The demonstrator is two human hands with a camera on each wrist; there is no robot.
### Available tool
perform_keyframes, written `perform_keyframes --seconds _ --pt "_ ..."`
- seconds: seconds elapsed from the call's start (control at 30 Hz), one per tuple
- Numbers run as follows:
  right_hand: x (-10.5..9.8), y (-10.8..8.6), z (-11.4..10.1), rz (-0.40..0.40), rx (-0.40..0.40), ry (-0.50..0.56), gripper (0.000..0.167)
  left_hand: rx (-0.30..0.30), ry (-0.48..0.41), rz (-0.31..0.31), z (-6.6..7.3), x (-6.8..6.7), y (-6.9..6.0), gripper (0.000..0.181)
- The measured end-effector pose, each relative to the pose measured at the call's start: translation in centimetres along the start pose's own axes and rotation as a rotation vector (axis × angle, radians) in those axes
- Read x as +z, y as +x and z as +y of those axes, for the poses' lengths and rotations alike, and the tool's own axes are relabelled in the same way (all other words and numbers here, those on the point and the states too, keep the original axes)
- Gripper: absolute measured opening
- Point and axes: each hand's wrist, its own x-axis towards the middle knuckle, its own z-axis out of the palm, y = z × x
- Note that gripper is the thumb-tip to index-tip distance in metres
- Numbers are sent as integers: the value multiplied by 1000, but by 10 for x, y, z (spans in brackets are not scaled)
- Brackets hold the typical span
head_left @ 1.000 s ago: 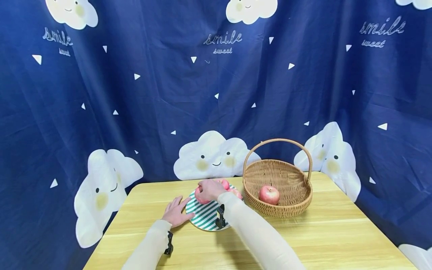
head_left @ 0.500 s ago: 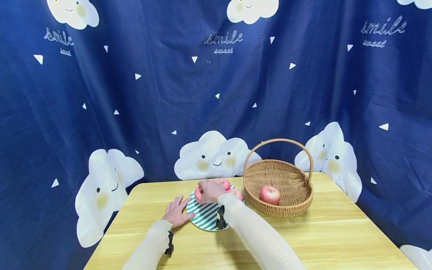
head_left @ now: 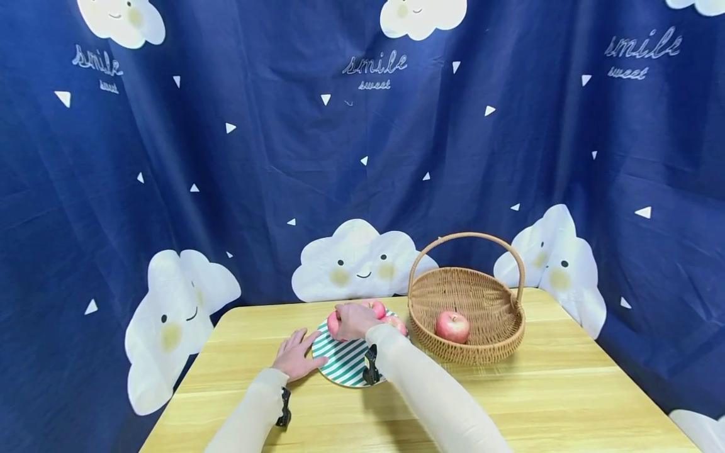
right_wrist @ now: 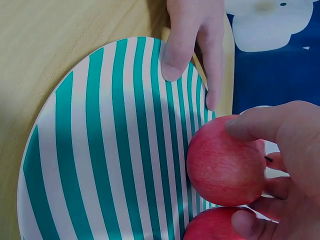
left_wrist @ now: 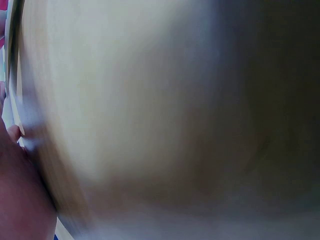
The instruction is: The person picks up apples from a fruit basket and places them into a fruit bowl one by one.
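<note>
A round plate (head_left: 340, 365) with green and white stripes lies on the table, bearing several red apples toward its far side. My right hand (head_left: 355, 319) grips the left apple (head_left: 333, 324) from above. In the right wrist view, thumb and fingers of the right hand (right_wrist: 300, 160) hold this apple (right_wrist: 225, 165), whose stem faces the palm. Just below it a second apple (right_wrist: 212, 227) shows, near a fingertip. My left hand (head_left: 294, 357) lies flat with straight fingers at the plate's left edge, its thumb touching the rim. The left wrist view is mostly blurred tabletop.
Right of the plate stands a wicker basket (head_left: 419, 336) with a tall arched handle and one apple (head_left: 452, 327) inside. Behind the wooden table (head_left: 544, 390) hangs a blue curtain (head_left: 317, 157) with cloud prints.
My right hand has shifted and turned slightly around the apple, which has moved a little to the left. The left hand, plate and basket stay in place.
</note>
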Motion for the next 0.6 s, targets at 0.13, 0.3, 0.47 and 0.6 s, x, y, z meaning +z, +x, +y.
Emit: perform_keyframes --seconds 0.13,0.3,0.47,0.6 --pt "-2 -2 1 4 -2 12 32 2 3 -2 -2 3 1 83" --pt "-3 -4 1 13 -3 8 36 8 3 -1 -3 4 3 83" --pt "-4 -3 2 20 1 29 53 6 8 -4 -5 4 4 84" --pt "-8 -2 1 31 2 39 47 4 33 -10 -6 5 5 84"
